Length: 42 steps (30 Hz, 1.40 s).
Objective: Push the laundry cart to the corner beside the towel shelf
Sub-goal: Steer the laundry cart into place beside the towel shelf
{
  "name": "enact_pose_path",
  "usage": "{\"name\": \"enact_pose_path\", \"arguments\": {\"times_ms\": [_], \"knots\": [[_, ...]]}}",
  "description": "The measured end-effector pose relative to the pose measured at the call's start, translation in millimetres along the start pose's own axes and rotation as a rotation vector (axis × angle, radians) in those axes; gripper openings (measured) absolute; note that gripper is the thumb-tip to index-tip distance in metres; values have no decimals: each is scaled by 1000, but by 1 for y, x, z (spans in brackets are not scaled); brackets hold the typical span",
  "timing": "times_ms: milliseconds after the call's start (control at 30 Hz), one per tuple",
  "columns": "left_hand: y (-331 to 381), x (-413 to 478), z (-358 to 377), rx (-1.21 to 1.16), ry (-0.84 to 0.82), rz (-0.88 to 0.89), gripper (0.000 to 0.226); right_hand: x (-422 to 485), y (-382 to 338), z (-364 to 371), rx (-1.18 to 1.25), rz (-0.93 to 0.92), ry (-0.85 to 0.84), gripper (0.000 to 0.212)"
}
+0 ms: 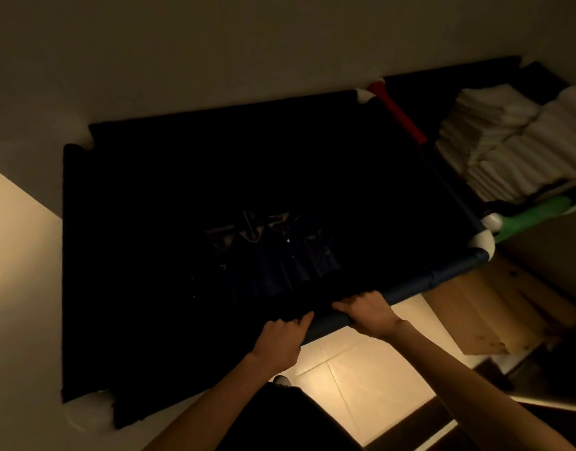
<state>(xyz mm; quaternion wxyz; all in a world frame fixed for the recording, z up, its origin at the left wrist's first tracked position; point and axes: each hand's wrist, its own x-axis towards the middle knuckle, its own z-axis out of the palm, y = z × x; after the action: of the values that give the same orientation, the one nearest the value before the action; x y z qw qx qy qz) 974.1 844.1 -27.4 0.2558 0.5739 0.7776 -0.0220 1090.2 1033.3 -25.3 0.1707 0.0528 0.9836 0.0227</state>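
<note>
While both your hands sit on the near rail of the laundry cart, the main risk is steering. Your left hand and right hand are both curled over the dark padded top tube, right of centre on that rail and close together. A narrow grip like that gives little leverage, so I'd expect the cart to yaw if you push hard.

The cart fills the middle of the frame, with its far edge already close to the wall at the top. Its right side runs alongside a second cart holding stacked white towels in the upper right. A red rail and a green rail on that neighbour sit just beside your cart's white corner fittings.

Failure modes, as I judge them:
- Right corner fitting snags the green rail, cart pivots.
- Far edge hits the wall and rebounds.
- Wooden crate at right centre sits near your right forearm, so it's a knock hazard.
- Lighting is poor and the cart interior is nearly black, so the contents are unreadable and the wheels are hidden. You won't see a jam coming.

Your foot looks close under the rail. Watch it.
</note>
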Motion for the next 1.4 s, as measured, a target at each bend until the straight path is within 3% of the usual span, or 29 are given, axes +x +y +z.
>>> {"name": "enact_pose_path", "arguments": {"times_ms": [300, 900, 1133, 1233, 1400], "knots": [[8, 18, -6, -38, 59, -20, 70, 4, 25, -14, -51, -65, 55, 42], [-1, 6, 11, -1, 81, -23, 63, 3, 8, 12, 15, -89, 92, 50], [-28, 3, 15, -47, 39, 83, 74, 0, -6, -2, 108, 79, -25, 63], [-66, -15, 6, -10, -2, 153, 86, 2, -26, -5, 141, 207, -85, 78], [-155, -54, -18, 114, 69, 241, 94, 13, -95, -8, 140, 317, -24, 95]]}}
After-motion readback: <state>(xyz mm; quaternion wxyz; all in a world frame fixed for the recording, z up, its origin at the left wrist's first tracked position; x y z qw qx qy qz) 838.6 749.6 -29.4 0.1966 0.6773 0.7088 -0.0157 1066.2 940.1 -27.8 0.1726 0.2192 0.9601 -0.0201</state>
